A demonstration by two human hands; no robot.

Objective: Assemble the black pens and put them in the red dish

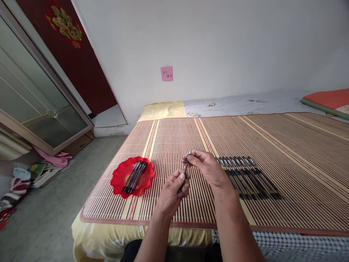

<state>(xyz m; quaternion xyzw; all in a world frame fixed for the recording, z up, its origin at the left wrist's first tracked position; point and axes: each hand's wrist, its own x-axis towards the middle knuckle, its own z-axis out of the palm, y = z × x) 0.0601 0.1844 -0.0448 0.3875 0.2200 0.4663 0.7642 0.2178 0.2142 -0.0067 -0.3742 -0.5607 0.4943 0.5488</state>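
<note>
Both my hands hold one black pen (186,168) over the striped bamboo mat (286,153). My left hand (172,193) is closed round its lower barrel. My right hand (205,168) pinches the upper end, near the pen's silvery tip. To the left, a red scalloped plate (119,178) carries several black pens (134,177). Just right of my right hand, a row of several more black pens (249,177) lies side by side on the mat.
The mat covers a bed with a yellow sheet (163,110) against a white wall bearing a pink sticky note (167,73). An orange cushion (328,99) lies far right. On the floor at left are a glass-fronted cabinet (35,105) and scattered clothes and books (32,173).
</note>
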